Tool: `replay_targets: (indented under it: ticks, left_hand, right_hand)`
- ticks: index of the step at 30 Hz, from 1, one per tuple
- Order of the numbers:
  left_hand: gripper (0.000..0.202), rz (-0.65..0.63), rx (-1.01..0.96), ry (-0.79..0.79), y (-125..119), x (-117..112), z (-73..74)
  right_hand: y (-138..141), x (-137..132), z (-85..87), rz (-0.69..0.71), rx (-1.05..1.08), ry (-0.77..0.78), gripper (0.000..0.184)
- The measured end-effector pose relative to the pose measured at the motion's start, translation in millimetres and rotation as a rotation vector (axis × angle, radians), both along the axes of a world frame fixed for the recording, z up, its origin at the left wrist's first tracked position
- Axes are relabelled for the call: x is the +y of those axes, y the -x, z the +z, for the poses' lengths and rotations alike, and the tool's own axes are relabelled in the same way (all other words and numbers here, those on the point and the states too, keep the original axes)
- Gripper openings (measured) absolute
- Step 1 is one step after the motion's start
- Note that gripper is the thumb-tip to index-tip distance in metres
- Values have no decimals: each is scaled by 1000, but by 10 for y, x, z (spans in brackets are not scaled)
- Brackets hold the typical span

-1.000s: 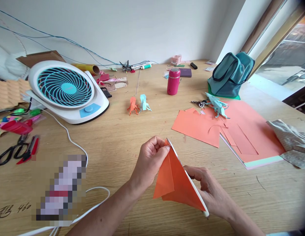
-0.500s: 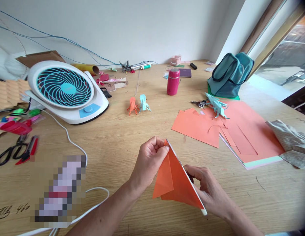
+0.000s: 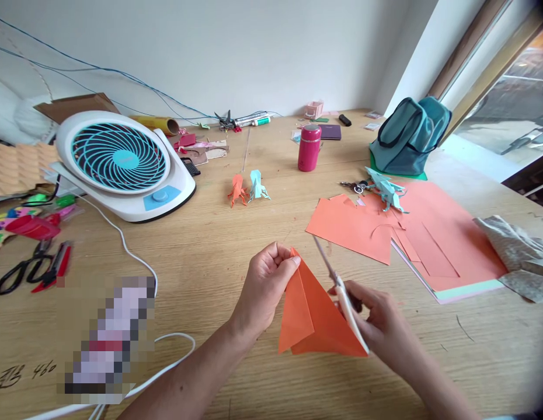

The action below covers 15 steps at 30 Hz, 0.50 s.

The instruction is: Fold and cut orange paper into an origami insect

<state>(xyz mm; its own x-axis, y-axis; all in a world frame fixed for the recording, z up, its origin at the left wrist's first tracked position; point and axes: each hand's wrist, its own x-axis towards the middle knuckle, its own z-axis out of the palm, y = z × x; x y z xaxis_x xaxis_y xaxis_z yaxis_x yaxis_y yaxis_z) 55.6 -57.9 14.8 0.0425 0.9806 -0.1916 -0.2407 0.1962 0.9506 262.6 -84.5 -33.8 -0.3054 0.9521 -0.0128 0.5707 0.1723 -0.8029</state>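
The folded orange paper [image 3: 322, 318] was at lower centre, its tip pinched by the left hand [image 3: 268, 284], thumb against fingers. The right hand [image 3: 380, 319] curled its fingers round white-handled scissors [image 3: 340, 287], whose blades had just swung off the paper's right edge, so no cut seemed under way.

I counted three paper figures [image 3: 256, 184], one fan [image 3: 126, 158], one pink flask [image 3: 309, 153] and one bag [image 3: 418, 146]. There were two hands [image 3: 263, 281] and one pair of white-handled scissors [image 3: 351, 317].

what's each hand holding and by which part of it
The left hand pinches the folded orange paper near its top point. The right hand holds a white-handled bladed tool by its handle.
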Motion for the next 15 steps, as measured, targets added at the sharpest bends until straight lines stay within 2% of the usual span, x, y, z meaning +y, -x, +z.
replay_targets:
  ticks: [4, 7, 9, 12, 15]
  left_hand:
    - [22, 30, -27, -28, 46, 21, 32]
    - [21, 60, -113, -72, 111, 57, 68]
    - [19, 72, -184, -113, 162, 90, 94]
    - [18, 91, -281, -179, 226, 143, 114]
    - [16, 111, -385, -228, 255, 184, 99]
  right_hand:
    - [-598, 215, -95, -296, -520, -357, 23]
    - [-1127, 311, -163, -341, -838, -510, 33]
    - [-1406, 326, -202, -386, -941, -532, 38]
    - [-1649, 319, -268, -424, -1006, -509, 35]
    - [-1741, 316, -350, -444, -906, -496, 28]
